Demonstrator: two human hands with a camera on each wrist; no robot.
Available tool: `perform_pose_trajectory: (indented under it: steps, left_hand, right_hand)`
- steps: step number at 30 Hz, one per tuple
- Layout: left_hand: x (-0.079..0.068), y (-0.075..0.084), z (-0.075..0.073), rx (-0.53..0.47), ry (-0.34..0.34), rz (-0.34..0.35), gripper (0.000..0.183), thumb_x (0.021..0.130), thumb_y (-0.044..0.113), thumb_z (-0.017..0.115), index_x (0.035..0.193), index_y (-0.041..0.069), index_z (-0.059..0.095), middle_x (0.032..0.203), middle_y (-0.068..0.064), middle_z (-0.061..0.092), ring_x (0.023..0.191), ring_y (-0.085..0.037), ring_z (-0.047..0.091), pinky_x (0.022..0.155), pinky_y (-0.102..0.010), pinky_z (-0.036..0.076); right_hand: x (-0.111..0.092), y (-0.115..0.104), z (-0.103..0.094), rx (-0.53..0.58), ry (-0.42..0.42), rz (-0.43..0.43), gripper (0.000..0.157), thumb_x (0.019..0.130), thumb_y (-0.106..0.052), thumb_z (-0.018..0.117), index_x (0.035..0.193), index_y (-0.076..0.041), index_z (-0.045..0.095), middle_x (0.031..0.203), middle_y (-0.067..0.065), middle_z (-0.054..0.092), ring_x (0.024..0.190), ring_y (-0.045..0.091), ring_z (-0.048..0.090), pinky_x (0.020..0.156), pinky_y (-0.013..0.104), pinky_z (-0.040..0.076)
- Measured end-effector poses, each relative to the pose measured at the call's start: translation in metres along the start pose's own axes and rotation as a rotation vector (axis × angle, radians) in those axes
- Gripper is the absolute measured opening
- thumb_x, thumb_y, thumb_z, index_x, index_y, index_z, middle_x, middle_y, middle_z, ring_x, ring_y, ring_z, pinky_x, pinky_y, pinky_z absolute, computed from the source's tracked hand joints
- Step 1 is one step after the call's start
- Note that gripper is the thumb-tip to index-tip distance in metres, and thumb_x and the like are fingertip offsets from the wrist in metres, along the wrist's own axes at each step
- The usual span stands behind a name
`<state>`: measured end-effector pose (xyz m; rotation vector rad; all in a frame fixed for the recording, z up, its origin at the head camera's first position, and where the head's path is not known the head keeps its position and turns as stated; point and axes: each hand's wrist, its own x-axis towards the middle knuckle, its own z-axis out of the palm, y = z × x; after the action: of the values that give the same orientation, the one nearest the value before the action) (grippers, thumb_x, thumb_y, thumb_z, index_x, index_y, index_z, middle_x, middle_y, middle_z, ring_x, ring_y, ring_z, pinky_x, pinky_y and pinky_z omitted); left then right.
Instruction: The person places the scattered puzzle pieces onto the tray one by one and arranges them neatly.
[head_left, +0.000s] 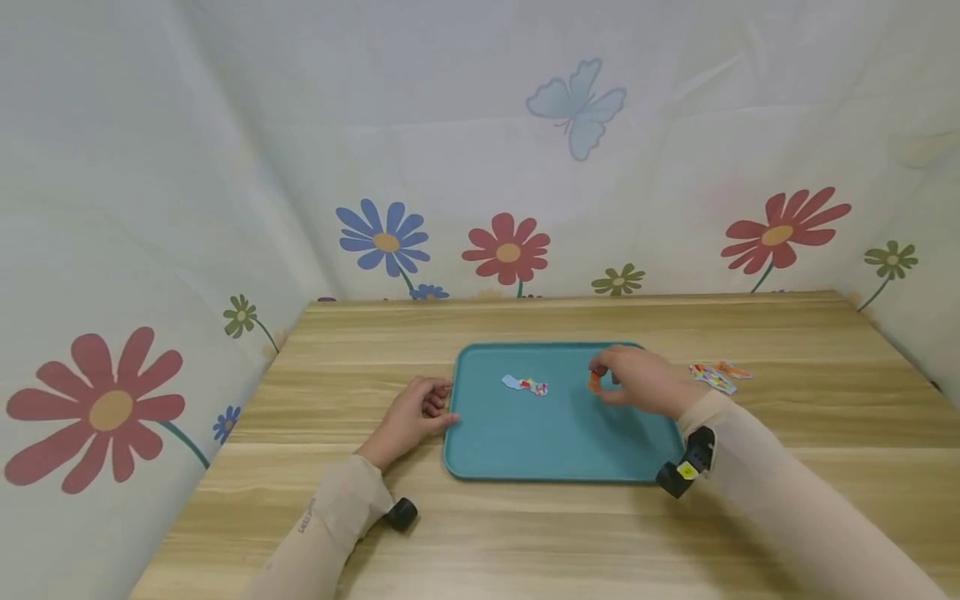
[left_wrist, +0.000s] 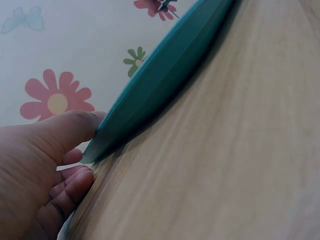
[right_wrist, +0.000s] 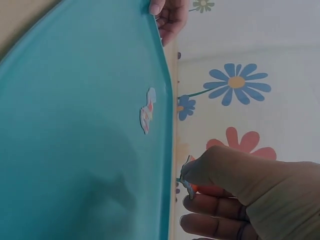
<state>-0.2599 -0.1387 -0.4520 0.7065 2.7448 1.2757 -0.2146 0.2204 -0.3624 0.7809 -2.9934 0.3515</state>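
Observation:
My right hand (head_left: pixel 637 379) is above the right part of a teal tray (head_left: pixel 525 442), pinching a small orange puzzle piece (head_left: pixel 594 382) between thumb and fingers. In the right wrist view, the piece (right_wrist: pixel 189 181) shows edge-on, so most of its print is hidden. Joined flat pieces (head_left: pixel 527 385), light blue at one end and multicoloured at the other, lie on the tray left of its middle. At the tray's left edge, my left hand (head_left: pixel 411 421) holds the rim. Its thumb (left_wrist: pixel 82 125) lies against the rim, with the other fingers bent beside it.
On the wooden table (head_left: pixel 555 542), right of the tray, lie more loose pieces (head_left: pixel 714 377), multicoloured and orange. Behind the table hangs a white cloth (head_left: pixel 450 100) printed with flowers and a butterfly.

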Motion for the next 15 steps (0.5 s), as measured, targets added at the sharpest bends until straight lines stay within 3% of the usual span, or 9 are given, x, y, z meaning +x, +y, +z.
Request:
perform_pose_trajectory:
  steps: [15]
  left_hand:
    - [-0.001,0.000,0.001,-0.004,0.008,-0.006,0.050,0.082,0.015,0.077,0.125,0.000,0.057,0.105,-0.011,0.057,0.087,-0.014,0.056,0.076,-0.022,0.052]
  right_hand:
    - [0.026,-0.009,0.021,0.014,-0.038,0.003,0.028,0.085,-0.018,0.070,0.108,-0.003,0.067,0.099,0.006,0.066,0.082,0.018,0.065,0.073,0.033,0.055]
